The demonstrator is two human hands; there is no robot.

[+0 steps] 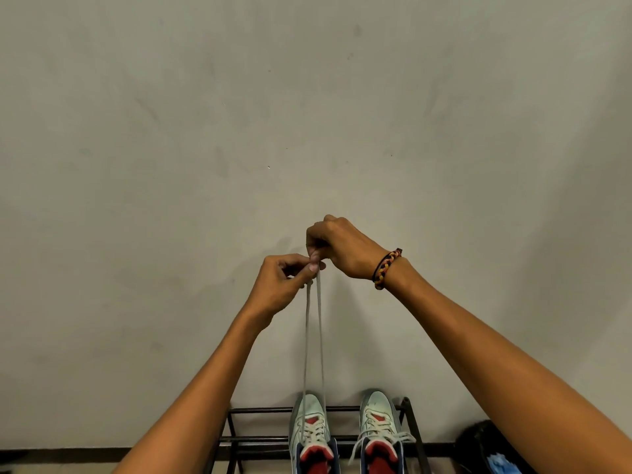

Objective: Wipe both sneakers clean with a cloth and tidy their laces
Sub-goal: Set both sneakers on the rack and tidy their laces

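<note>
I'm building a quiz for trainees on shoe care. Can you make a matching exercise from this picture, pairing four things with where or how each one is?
Column A
1. left sneaker
2. right sneaker
3. braided bracelet
4. shoe rack

Column B
a. on the right wrist
b. black metal bars, under both sneakers
c. laces pulled up taut, pinched by both hands
d. laces lying loose over its side

Pairs: 1-c, 2-d, 3-a, 4-b

The left hand and right hand hold the lace ends high above the rack.

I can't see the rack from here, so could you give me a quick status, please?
Both hands, left and right, pinching left sneaker's laces, pulled taut upward. Nothing in the way.
</note>
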